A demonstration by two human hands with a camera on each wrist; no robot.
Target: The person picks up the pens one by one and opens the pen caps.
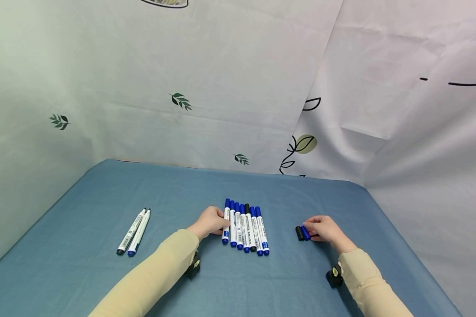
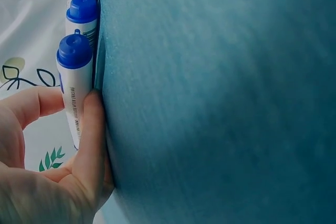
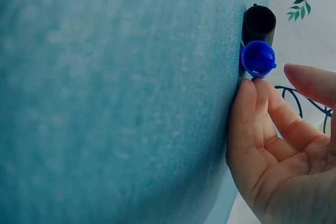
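In the head view, my left hand point(image 1: 212, 221) pinches the leftmost blue-capped whiteboard marker point(image 1: 225, 235) of a row of several. The left wrist view shows that marker point(image 2: 75, 80) between the fingers, its blue end towards the camera. One marker point(image 1: 247, 220) in the row is black-capped; the others have blue caps. To the right, my right hand point(image 1: 322, 228) has its fingertips against a loose blue cap point(image 3: 258, 57), thumb held apart from it. Beside this cap lies a black cap point(image 3: 260, 23), the two touching side by side with their hollow ends towards the camera.
Two uncapped markers, one black-ended point(image 1: 132, 232) and one blue-ended point(image 1: 139, 233), lie close together at the left of the blue-covered table point(image 1: 285, 281). A pale printed curtain point(image 1: 230, 79) hangs behind the table and along its sides.
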